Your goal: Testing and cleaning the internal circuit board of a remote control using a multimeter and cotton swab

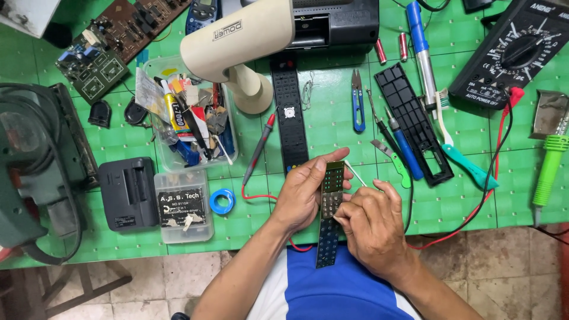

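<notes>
Green gridded cutting mat [332, 118] over a workbench, strewn with tools; at its near edge, centre, the left hand [302, 192] closes its fingers around a long narrow circuit board [329, 213], held upright above the lap; the right hand [370, 222] pinches a thin white swab [354, 173] against the board; blue snips [357, 101] and a black remote casing [413, 121] lie farther off.

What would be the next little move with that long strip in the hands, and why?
Probably a short rub further down the circuit board. The left hand holds the long narrow board upright by its upper part, and the right hand presses a thin white swab against its middle, so the lower contacts look untouched.
</notes>
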